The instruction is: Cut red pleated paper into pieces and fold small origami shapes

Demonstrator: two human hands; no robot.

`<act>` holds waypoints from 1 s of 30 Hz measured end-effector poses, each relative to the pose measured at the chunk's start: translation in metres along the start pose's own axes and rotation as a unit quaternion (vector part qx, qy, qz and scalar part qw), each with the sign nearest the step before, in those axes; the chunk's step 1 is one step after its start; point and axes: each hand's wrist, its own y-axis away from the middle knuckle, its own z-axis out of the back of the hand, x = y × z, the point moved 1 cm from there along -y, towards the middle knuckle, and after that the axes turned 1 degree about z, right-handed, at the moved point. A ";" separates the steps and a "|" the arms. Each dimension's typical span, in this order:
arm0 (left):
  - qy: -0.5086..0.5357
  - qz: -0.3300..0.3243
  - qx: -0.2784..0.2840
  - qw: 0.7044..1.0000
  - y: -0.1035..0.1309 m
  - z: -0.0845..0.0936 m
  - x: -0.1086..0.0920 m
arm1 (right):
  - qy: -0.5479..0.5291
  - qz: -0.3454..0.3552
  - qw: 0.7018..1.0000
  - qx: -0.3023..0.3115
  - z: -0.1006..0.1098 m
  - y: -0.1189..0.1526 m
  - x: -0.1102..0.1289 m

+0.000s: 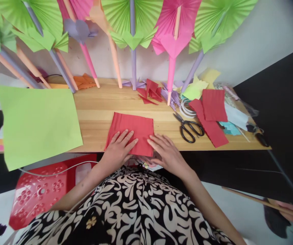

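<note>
A folded piece of red paper [136, 124] lies flat at the front edge of the wooden table, its lower edge reaching that edge. My left hand [118, 148] rests on its left part with the fingers stretched out. At the paper's right edge lies my right hand [168, 153], fingers extended, the tips touching the side of the sheet. Neither hand grasps anything. Black-handled scissors [189, 128] lie right of my right hand, blades pointing to the upper left.
A large green sheet [40, 124] overhangs the table's front left. More red paper pieces [214, 105] lie at right beside white tape rolls [187, 109]. Red scraps [150, 92] sit at the back. Paper fans on sticks [133, 68] lean along the wall. A red plastic stool [41, 190] stands below.
</note>
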 end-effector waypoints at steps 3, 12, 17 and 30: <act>-0.010 0.009 -0.009 1.000 0.001 -0.003 -0.004 | 0.001 0.014 1.000 -0.004 -0.013 -0.007 0.004; 0.002 -0.001 -0.045 0.999 0.003 -0.003 -0.005 | 0.010 0.021 0.998 -0.055 -0.019 -0.007 0.002; 0.036 0.015 -0.034 0.999 0.011 0.003 0.018 | 0.023 0.020 0.997 -0.073 -0.022 -0.006 0.002; 0.051 0.017 -0.085 0.995 0.040 0.008 0.042 | -0.024 0.050 0.993 -0.105 -0.022 0.001 -0.001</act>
